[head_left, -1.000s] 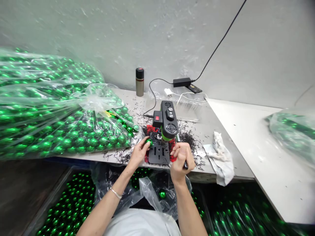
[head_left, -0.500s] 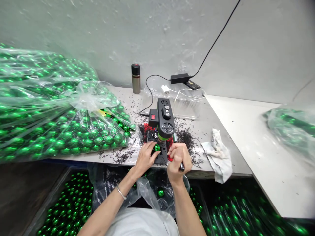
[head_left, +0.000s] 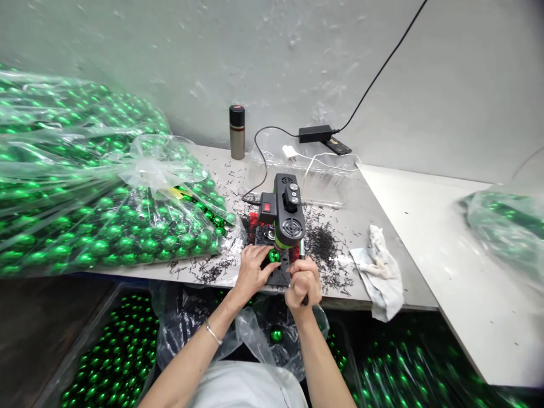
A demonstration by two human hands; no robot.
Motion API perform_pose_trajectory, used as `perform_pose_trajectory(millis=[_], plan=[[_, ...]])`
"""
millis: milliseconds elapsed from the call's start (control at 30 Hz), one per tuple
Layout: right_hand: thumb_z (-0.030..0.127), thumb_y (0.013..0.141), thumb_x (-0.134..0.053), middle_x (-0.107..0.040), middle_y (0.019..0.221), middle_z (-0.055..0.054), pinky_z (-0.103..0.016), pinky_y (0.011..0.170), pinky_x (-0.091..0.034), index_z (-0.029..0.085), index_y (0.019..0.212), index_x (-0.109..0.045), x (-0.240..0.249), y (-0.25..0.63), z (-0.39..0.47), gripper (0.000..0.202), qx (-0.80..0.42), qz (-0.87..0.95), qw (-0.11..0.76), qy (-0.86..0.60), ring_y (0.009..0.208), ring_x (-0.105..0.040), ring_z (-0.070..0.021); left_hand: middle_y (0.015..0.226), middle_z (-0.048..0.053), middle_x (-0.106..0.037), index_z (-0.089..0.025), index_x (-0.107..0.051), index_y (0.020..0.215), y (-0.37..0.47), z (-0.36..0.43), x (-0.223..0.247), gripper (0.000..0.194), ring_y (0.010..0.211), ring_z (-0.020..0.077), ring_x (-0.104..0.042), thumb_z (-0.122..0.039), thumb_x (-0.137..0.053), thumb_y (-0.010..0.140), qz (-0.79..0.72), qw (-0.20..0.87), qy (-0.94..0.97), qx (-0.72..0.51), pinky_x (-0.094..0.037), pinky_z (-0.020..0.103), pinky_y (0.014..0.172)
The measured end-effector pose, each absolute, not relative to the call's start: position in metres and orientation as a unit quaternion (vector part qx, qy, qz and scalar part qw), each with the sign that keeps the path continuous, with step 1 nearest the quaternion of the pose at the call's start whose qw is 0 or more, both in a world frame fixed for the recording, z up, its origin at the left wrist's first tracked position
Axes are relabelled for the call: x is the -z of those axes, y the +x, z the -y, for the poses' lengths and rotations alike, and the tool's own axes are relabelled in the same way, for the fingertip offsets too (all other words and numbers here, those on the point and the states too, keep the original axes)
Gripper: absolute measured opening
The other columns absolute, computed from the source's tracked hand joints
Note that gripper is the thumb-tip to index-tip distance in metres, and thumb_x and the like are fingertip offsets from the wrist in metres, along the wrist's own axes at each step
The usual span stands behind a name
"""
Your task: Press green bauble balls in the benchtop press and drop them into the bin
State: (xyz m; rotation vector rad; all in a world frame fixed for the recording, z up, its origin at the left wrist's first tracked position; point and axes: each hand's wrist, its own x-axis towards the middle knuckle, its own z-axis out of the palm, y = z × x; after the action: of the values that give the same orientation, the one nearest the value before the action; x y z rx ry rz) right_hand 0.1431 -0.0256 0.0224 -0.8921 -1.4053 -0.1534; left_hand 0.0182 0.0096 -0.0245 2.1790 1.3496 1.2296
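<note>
A shiny green ball (head_left: 274,256) sits between the thumb and fingers of my left hand (head_left: 251,269), on the dark base plate (head_left: 279,276) of a small black bench drill press (head_left: 288,207). The press head is right above the ball; whether its tip touches the ball is hidden. My right hand (head_left: 304,283) is wrapped round the lever handle (head_left: 305,300) at the press's right side. Black and red shavings (head_left: 322,242) lie scattered around the base.
A clear bag of green balls (head_left: 106,226) fills the left of the table. Behind the press stand a flask (head_left: 237,133) and a power adapter (head_left: 315,134) with cables. A white cloth (head_left: 378,275) hangs over the front edge. More green balls (head_left: 114,351) lie below the table.
My right hand has pulled the lever slightly down and inward, and the press head has come lower over the ball. My left hand stays at the ball.
</note>
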Motion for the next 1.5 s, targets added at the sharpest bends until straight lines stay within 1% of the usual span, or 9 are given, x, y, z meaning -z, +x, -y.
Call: perform_pose_trajectory(millis=[400, 633, 833, 933, 1033, 1200, 1333, 1433, 1500], plan=[[0.022, 0.102, -0.029, -0.051, 0.075, 0.002, -0.045, 0.093, -0.050, 0.022, 0.070, -0.042, 0.000, 0.142, 0.021, 0.034, 0.062, 0.603, 0.692, -0.393, 0.067, -0.060, -0.0128, 0.112, 0.012, -0.074, -0.019, -0.068, 0.116, 0.018, -0.011, 0.027, 0.031, 0.104, 0.0274, -0.066, -0.036, -0.070, 0.090, -0.473, 0.160, 0.758, -0.420, -0.045, 0.050, 0.102], [0.020, 0.100, -0.033, -0.051, 0.073, 0.001, -0.036, 0.073, -0.049, 0.022, 0.070, -0.042, -0.015, 0.149, 0.020, 0.031, 0.092, 0.673, 0.638, -0.363, 0.068, -0.058, -0.0134, 0.110, 0.011, -0.075, -0.018, -0.069, 0.114, 0.018, -0.014, 0.028, 0.030, 0.105, 0.0272, -0.066, -0.035, -0.071, 0.090, -0.472, 0.178, 0.752, -0.425, -0.044, 0.051, 0.104], [0.019, 0.099, -0.041, -0.048, 0.064, 0.003, -0.028, 0.056, -0.038, 0.022, 0.068, -0.045, -0.079, 0.145, 0.023, 0.032, 0.034, 0.607, 0.665, -0.434, 0.058, -0.049, -0.0111, 0.113, 0.012, -0.074, -0.019, -0.068, 0.118, 0.018, -0.009, 0.024, 0.030, 0.105, 0.0275, -0.065, -0.032, -0.068, 0.091, -0.466, 0.200, 0.738, -0.444, -0.050, 0.048, 0.097], [0.021, 0.100, -0.043, -0.049, 0.063, 0.003, -0.027, 0.055, -0.036, 0.021, 0.068, -0.048, -0.102, 0.142, 0.024, 0.033, 0.013, 0.590, 0.660, -0.464, 0.056, -0.049, -0.0105, 0.118, 0.013, -0.071, -0.020, -0.061, 0.130, 0.002, 0.014, 0.022, 0.036, 0.111, 0.0272, -0.064, -0.031, -0.060, 0.096, -0.454, 0.189, 0.743, -0.453, -0.051, 0.047, 0.098], [0.020, 0.100, -0.044, -0.050, 0.062, 0.003, -0.027, 0.055, -0.036, 0.021, 0.065, -0.047, -0.102, 0.140, 0.026, 0.034, 0.018, 0.593, 0.664, -0.455, 0.057, -0.050, -0.0106, 0.126, 0.014, -0.068, -0.021, -0.053, 0.140, -0.027, 0.049, 0.030, 0.044, 0.117, 0.0263, -0.064, -0.032, -0.056, 0.098, -0.419, 0.174, 0.786, -0.421, -0.052, 0.044, 0.100], [0.015, 0.098, -0.043, -0.048, 0.061, 0.003, -0.027, 0.056, -0.037, 0.021, 0.062, -0.043, -0.084, 0.140, 0.027, 0.037, 0.033, 0.593, 0.683, -0.426, 0.059, -0.051, -0.0111, 0.126, 0.014, -0.071, -0.021, -0.062, 0.132, -0.068, 0.083, 0.048, 0.039, 0.111, 0.0250, -0.069, -0.041, -0.054, 0.100, -0.384, 0.155, 0.846, -0.335, -0.057, 0.038, 0.093], [0.015, 0.098, -0.041, -0.050, 0.063, 0.002, -0.027, 0.056, -0.037, 0.021, 0.062, -0.044, -0.079, 0.142, 0.026, 0.037, 0.025, 0.597, 0.680, -0.425, 0.060, -0.051, -0.0115, 0.115, 0.011, -0.076, -0.020, -0.071, 0.120, -0.073, 0.068, 0.038, 0.037, 0.105, 0.0236, -0.071, -0.044, -0.049, 0.102, -0.440, 0.245, 0.821, -0.268, -0.056, 0.036, 0.093], [0.015, 0.098, -0.043, -0.050, 0.062, 0.003, -0.027, 0.055, -0.037, 0.021, 0.062, -0.044, -0.082, 0.142, 0.025, 0.036, 0.032, 0.597, 0.681, -0.423, 0.059, -0.052, -0.0111, 0.116, 0.011, -0.076, -0.020, -0.073, 0.120, -0.068, 0.062, 0.033, 0.050, 0.107, 0.0267, -0.071, -0.057, -0.066, 0.088, -0.431, 0.361, 0.814, -0.150, -0.054, 0.035, 0.095], [0.016, 0.098, -0.043, -0.051, 0.062, 0.003, -0.027, 0.056, -0.037, 0.021, 0.062, -0.044, -0.083, 0.142, 0.025, 0.036, 0.038, 0.601, 0.678, -0.421, 0.059, -0.052, -0.0110, 0.121, 0.010, -0.074, -0.022, -0.070, 0.126, -0.063, 0.073, 0.039, 0.059, 0.110, 0.0271, -0.069, -0.060, -0.073, 0.080, -0.356, 0.441, 0.822, -0.061, -0.053, 0.033, 0.097]])
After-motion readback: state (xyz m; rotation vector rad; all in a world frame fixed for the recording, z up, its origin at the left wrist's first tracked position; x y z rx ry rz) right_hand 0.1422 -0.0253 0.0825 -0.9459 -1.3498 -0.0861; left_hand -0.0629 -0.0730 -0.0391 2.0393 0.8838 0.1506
